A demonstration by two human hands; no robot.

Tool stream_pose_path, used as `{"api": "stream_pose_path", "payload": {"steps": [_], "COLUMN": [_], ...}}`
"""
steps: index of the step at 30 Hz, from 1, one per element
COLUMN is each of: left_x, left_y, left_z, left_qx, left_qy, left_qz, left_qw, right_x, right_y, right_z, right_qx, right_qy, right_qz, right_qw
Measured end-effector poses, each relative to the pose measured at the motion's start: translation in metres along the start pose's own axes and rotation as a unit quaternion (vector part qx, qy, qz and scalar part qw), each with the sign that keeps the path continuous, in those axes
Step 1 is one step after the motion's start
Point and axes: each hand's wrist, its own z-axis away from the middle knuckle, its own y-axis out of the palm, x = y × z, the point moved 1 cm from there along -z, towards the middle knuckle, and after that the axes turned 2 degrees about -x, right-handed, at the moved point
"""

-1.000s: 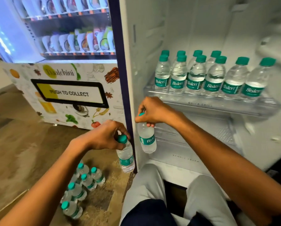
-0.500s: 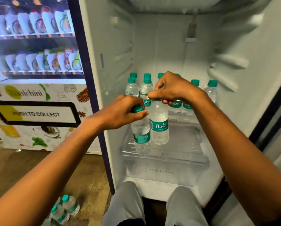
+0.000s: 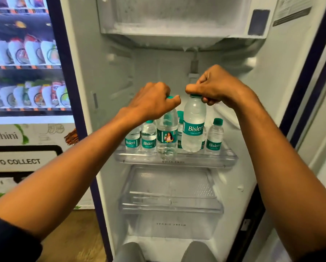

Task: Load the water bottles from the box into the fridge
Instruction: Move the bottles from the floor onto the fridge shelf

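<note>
Two bottles were in hand, one to each, both hanging upright by the neck above the front of the fridge's upper shelf [image 3: 177,163]. The left hand [image 3: 150,101] had its fingers curled round the cap of the left bottle [image 3: 167,137], whose label showed a small picture; its base looked to be at or just above the shelf's near edge. The right hand [image 3: 217,87] pinched the green cap of the right bottle [image 3: 193,129], label facing out, base slightly higher and clear of the shelf.

Each bottle lay straight below its fingers, long axis vertical, so the setting-down appeared to turn on a short drop, with the left hand seemingly the nearer to landing. Free shelf lay at the near edge, ahead of the standing row.

Behind the held pair stood at least four shelved bottles [image 3: 149,137]: two at left, one at far right, and one partly hidden between the held ones; more may have been masked. The lower tray [image 3: 169,203] held none. No box was in view.
</note>
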Motion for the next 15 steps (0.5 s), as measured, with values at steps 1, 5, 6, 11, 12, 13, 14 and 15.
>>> {"api": "stream_pose_path", "payload": {"steps": [1, 5, 6, 11, 12, 13, 14, 15], "left_x": [-0.002, -0.012, -0.013, -0.018, -0.019, -0.019, -0.019, -0.02], "left_y": [-0.001, -0.005, -0.006, -0.004, -0.004, -0.003, -0.003, -0.002], "left_z": [-0.01, -0.045, -0.052, -0.085, -0.091, -0.097, -0.103, -0.11], "left_qx": [-0.003, -0.009, -0.012, -0.031, -0.035, -0.04, -0.046, -0.053], "left_qy": [-0.003, -0.028, -0.037, -0.064, -0.07, -0.078, -0.085, -0.093], "left_qz": [0.003, 0.047, 0.057, 0.088, 0.099, 0.107, 0.109, 0.109], "left_qw": [1.0, 0.998, 0.998, 0.994, 0.992, 0.99, 0.989, 0.988], "right_x": [0.001, 0.004, 0.005, 0.005, 0.004, 0.003, 0.002, 0.0], "right_y": [-0.006, -0.025, -0.027, -0.036, -0.037, -0.037, -0.037, -0.036], "right_z": [-0.003, -0.018, -0.022, -0.04, -0.044, -0.049, -0.055, -0.06], "right_qx": [-0.009, -0.054, -0.066, -0.131, -0.14, -0.149, -0.16, -0.172], "right_qy": [-0.002, -0.008, -0.011, -0.03, -0.029, -0.028, -0.027, -0.029], "right_qz": [0.001, 0.011, 0.016, 0.062, 0.067, 0.071, 0.074, 0.078], "right_qw": [1.0, 0.998, 0.998, 0.989, 0.987, 0.986, 0.984, 0.982]}}
